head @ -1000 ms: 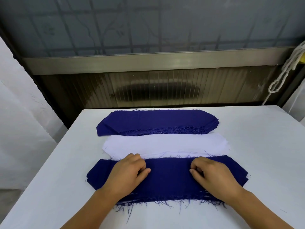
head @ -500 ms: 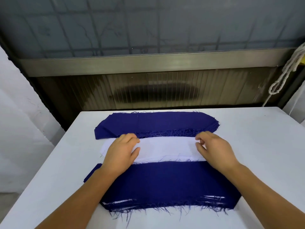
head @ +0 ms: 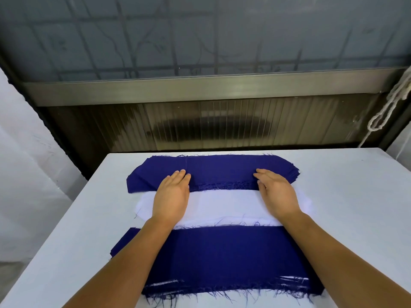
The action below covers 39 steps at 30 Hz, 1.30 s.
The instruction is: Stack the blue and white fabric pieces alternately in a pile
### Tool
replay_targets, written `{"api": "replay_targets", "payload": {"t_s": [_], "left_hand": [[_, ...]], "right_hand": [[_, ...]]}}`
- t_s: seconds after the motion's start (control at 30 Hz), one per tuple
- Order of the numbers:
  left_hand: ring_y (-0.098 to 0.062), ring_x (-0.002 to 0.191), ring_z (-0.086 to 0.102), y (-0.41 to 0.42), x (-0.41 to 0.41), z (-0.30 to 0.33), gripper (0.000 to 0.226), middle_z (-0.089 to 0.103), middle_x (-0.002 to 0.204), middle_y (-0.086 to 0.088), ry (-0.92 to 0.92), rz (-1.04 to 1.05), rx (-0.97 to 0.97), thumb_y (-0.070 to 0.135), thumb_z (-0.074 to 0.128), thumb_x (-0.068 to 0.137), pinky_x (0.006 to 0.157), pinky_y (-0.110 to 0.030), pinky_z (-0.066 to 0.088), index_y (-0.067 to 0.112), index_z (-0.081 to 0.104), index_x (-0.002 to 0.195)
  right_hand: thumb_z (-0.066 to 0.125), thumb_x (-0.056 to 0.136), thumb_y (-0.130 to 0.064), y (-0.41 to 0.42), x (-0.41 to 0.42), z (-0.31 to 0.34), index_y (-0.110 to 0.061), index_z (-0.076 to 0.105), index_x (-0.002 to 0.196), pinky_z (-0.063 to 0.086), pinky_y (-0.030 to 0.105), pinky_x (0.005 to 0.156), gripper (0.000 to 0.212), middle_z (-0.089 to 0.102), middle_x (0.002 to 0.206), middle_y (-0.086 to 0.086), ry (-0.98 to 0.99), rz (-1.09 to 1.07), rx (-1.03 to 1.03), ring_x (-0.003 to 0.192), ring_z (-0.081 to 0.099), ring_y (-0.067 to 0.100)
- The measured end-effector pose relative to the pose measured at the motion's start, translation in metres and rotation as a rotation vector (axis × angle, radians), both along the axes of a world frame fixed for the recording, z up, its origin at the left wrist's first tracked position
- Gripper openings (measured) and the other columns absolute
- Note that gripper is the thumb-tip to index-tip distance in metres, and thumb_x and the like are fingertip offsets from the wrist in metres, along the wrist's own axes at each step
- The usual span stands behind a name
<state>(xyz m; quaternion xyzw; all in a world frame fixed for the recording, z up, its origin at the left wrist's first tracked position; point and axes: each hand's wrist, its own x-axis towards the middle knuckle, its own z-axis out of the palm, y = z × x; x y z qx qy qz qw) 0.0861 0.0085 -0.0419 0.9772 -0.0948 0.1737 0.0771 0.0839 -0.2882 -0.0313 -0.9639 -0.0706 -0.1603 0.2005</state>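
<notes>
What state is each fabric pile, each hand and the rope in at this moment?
far blue pile: flat on table, both hands' fingertips on its near part.
white pile: flat, between the two blue piles, partly under the hands.
near blue pile: flat, blue on top, white layers showing at its frayed near edge.
left hand: fingers straight, palm down.
right hand: fingers straight, palm down.
rope: hanging, looped.

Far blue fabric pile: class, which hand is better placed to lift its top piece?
Neither alone: left hand and right hand both rest fingertips near its frayed edge, evenly spaced. Probably use both.
</notes>
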Motion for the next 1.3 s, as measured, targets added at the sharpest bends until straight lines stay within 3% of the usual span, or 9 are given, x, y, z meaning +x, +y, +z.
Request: {"api": "replay_targets", "payload": {"t_s": [0.17, 0.33, 0.53, 0.67, 0.8, 0.97, 1.07, 1.23, 1.3], "left_hand": [[-0.021, 0.129, 0.052, -0.004, -0.007, 0.004, 0.043, 0.056, 0.138, -0.005, -0.052, 0.012, 0.046, 0.008, 0.067, 0.089, 0.109, -0.035, 0.038, 0.012, 0.060, 0.131], [-0.024, 0.106, 0.068, -0.003, -0.007, 0.007, 0.042, 0.071, 0.114, -0.008, -0.164, -0.032, 0.041, -0.002, 0.084, 0.068, 0.089, -0.038, 0.056, 0.008, 0.074, 0.107], [-0.026, 0.084, 0.073, -0.004, -0.009, 0.010, 0.033, 0.075, 0.093, -0.008, -0.248, -0.054, -0.022, -0.004, 0.087, 0.061, 0.075, -0.040, 0.060, 0.006, 0.077, 0.091], [-0.021, 0.064, 0.062, -0.005, -0.011, 0.012, 0.020, 0.069, 0.073, 0.000, -0.237, -0.026, -0.075, -0.002, 0.082, 0.068, 0.064, -0.033, 0.054, 0.011, 0.074, 0.081], [-0.018, 0.069, 0.055, -0.004, -0.013, 0.013, 0.018, 0.064, 0.077, 0.004, -0.210, -0.019, -0.161, 0.000, 0.075, 0.075, 0.070, -0.032, 0.048, 0.015, 0.068, 0.084], [-0.021, 0.077, 0.055, -0.002, -0.013, 0.013, 0.034, 0.063, 0.086, 0.000, -0.141, 0.041, -0.169, 0.010, 0.075, 0.081, 0.076, -0.037, 0.052, 0.012, 0.069, 0.114], [-0.022, 0.073, 0.055, -0.001, -0.014, 0.013, 0.028, 0.063, 0.084, -0.002, -0.162, 0.015, -0.152, 0.009, 0.076, 0.082, 0.069, -0.037, 0.052, 0.011, 0.074, 0.109], [-0.028, 0.095, 0.064, 0.006, -0.023, 0.027, 0.025, 0.070, 0.105, -0.007, -0.240, -0.029, -0.145, 0.004, 0.077, 0.079, 0.083, -0.039, 0.053, 0.010, 0.076, 0.103], [-0.026, 0.087, 0.067, 0.011, -0.031, 0.037, 0.023, 0.072, 0.098, -0.005, -0.272, -0.089, -0.111, 0.001, 0.079, 0.075, 0.079, -0.036, 0.054, 0.008, 0.077, 0.097]], "right_hand": [[0.054, 0.097, -0.009, 0.002, -0.003, 0.002, -0.008, 0.069, 0.117, 0.047, 0.034, 0.094, 0.025, 0.067, 0.124, 0.005, -0.083, -0.044, -0.029, 0.111, 0.062, 0.027], [0.052, 0.098, -0.016, 0.004, -0.002, 0.003, -0.014, 0.069, 0.109, 0.050, 0.031, 0.073, 0.021, 0.070, 0.105, -0.002, -0.091, -0.107, -0.015, 0.088, 0.063, 0.024], [0.061, 0.092, -0.011, 0.004, -0.004, 0.005, -0.013, 0.068, 0.092, 0.047, 0.031, 0.068, 0.007, 0.066, 0.087, 0.000, -0.148, -0.108, 0.011, 0.074, 0.057, 0.020], [0.068, 0.085, -0.007, 0.002, -0.004, 0.003, -0.015, 0.063, 0.085, 0.043, 0.028, 0.070, 0.009, 0.062, 0.083, -0.002, -0.179, -0.086, 0.026, 0.073, 0.050, 0.015], [0.071, 0.080, -0.002, -0.002, -0.003, -0.001, -0.015, 0.064, 0.089, 0.043, 0.029, 0.078, 0.018, 0.061, 0.085, -0.003, -0.184, -0.023, 0.048, 0.078, 0.052, 0.016], [0.073, 0.081, -0.005, -0.004, -0.001, -0.004, -0.012, 0.074, 0.097, 0.044, 0.032, 0.080, 0.017, 0.061, 0.084, 0.001, -0.244, 0.023, 0.005, 0.077, 0.055, 0.022], [0.070, 0.086, -0.009, -0.004, -0.004, -0.004, -0.011, 0.074, 0.093, 0.041, 0.029, 0.080, 0.008, 0.059, 0.085, -0.001, -0.274, 0.079, 0.035, 0.079, 0.053, 0.018], [0.067, 0.086, 0.001, -0.002, -0.015, 0.012, -0.007, 0.072, 0.095, 0.039, 0.027, 0.089, 0.014, 0.066, 0.093, 0.001, -0.315, 0.130, 0.097, 0.091, 0.059, 0.021], [0.066, 0.087, 0.001, -0.001, -0.025, 0.021, -0.008, 0.070, 0.096, 0.039, 0.026, 0.088, 0.014, 0.067, 0.094, 0.000, -0.276, 0.145, 0.093, 0.090, 0.061, 0.021]]}}
